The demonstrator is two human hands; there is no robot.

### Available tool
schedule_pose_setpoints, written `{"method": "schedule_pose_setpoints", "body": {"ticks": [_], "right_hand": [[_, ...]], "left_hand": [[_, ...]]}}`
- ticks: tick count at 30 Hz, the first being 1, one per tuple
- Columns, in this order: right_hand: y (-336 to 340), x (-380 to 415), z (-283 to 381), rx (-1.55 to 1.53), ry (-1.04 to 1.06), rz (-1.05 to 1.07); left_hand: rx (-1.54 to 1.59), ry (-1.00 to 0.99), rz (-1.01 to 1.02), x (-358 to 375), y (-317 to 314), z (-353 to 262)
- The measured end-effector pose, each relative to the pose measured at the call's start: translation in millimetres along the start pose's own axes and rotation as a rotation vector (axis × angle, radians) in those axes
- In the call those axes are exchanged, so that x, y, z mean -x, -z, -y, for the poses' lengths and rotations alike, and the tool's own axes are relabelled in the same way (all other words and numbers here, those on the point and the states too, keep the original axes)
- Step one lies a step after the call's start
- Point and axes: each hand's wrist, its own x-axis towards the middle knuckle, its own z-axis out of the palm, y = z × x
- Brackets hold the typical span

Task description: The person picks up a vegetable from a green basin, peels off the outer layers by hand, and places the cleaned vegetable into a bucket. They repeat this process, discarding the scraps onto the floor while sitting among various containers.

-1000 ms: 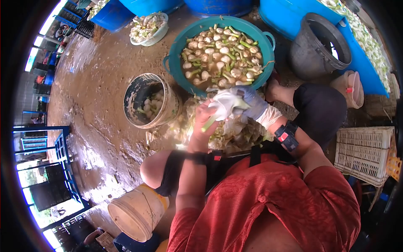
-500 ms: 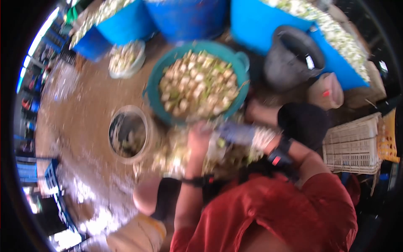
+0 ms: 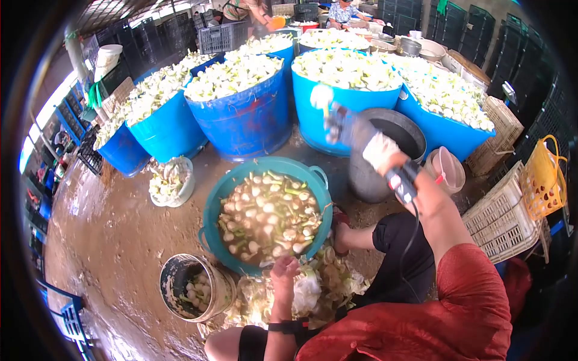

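Beyond the far right rim of the teal basin point(image 3: 212, 207), the person's gloved right hand point(image 3: 344, 126) is at the end of an outstretched arm. It is blurred, and a white garlic bulb point(image 3: 322, 96) shows just past its fingers, in front of the light blue tub point(image 3: 310, 117) behind the basin; I cannot tell whether the fingers pinch its stem or stand apart from it. The bare left hand point(image 3: 285, 268) is at the basin's near rim, its fingers curled loosely inward; whether they grip anything cannot be told.

Within the basin, stemmed garlic bulbs point(image 3: 265, 207) lie in cloudy brown water. On its near side is a heap of garlic skins point(image 3: 250, 298), and to the near left a dirty pail point(image 3: 224, 295) with more bulbs inside. A black bucket point(image 3: 367, 174) stands to the basin's right, and a dark blue tub point(image 3: 244, 120), piled with bulbs, behind it.
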Motion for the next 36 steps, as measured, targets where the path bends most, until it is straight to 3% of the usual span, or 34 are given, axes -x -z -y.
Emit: {"method": "schedule_pose_setpoints", "body": {"ticks": [2,4,5,6,7,8,10,11,13,14,15,16,17,18,19,21,23,24,25,28,29,32,35,36], "right_hand": [[2.5,-11.7,16.7,0.040,0.018,0.036],[-13.3,-4.2,-3.5,0.251,0.199,-0.162],[-4.3,-0.3,-21.4,0.131,0.096,0.060],[-17.2,2.5,-48.6,0.332,-0.008,-0.375],[-17.4,12.0,-75.7,0.480,-0.055,-0.410],[3.8,18.2,-101.1,0.499,-0.157,-0.285],[8.9,34.3,-150.6,0.560,-0.369,-0.359],[26.2,40.8,-179.5,0.709,-0.387,-0.281],[45.7,56.1,-214.6,0.883,-0.209,0.057],[52.3,48.7,-223.7,1.023,-0.057,0.412],[64.0,46.1,-234.0,1.156,-0.134,0.482],[76.5,39.3,-249.5,0.945,-0.461,0.210],[92.1,32.6,-258.6,1.252,-0.177,0.334],[116.1,24.6,-277.0,1.047,-0.092,0.279],[142.7,0.4,-292.8,1.651,0.158,0.682],[110.1,-2.8,-304.9,1.355,-0.502,0.170],[104.3,-15.2,-320.6,1.497,-0.380,0.351],[80.9,-27.0,-325.3,1.971,-0.485,0.407],[71.6,-27.1,-334.1,1.963,-0.496,0.420],[71.6,-28.2,-370.9,2.216,-0.908,0.121],[85.0,-21.8,-384.4,2.204,-0.810,0.068],[63.6,-26.8,-377.0,2.081,-0.986,0.087],[54.2,-13.1,-358.4,1.940,-0.817,0.092],[50.6,-6.9,-353.8,1.898,-0.694,0.102]], "left_hand": [[0.045,0.019,0.013,-0.7,-3.5,4.9],[0.019,0.019,0.023,-4.9,-4.5,5.4],[-0.001,0.023,0.035,-5.4,-5.8,6.3],[-0.002,0.024,0.032,-4.6,-8.0,6.4],[-0.043,0.009,0.026,-3.1,-10.6,5.3],[-0.083,-0.006,0.021,-2.7,-11.7,3.4],[-0.167,-0.007,0.049,-3.3,-12.0,-0.7],[-0.247,-0.004,0.077,-0.8,-12.0,-0.2],[-0.319,-0.042,0.147,-8.8,-3.4,21.8],[-0.441,-0.081,0.182,-3.1,-3.5,9.7],[-0.371,0.030,0.159,3.3,-3.8,11.8],[-0.281,0.132,0.158,10.3,-5.7,6.1],[-0.381,0.189,0.219,14.0,-4.7,-7.6],[-0.362,0.196,0.231,14.2,-0.4,0.9],[-0.340,0.196,0.247,14.7,3.9,8.5],[-0.348,0.184,0.216,15.5,14.1,10.8],[-0.357,0.169,0.191,13.4,22.9,13.8],[-0.389,0.157,0.139,10.2,28.0,16.4],[-0.423,0.146,0.087,7.9,32.6,18.8],[-0.357,0.186,0.061,3.8,39.7,12.2],[-0.316,0.206,0.053,5.5,39.8,11.4],[-0.290,0.185,0.043,6.5,44.9,12.8],[-0.244,0.163,0.028,5.5,48.9,9.3],[-0.103,0.171,-0.076,3.6,49.5,10.2]]}}
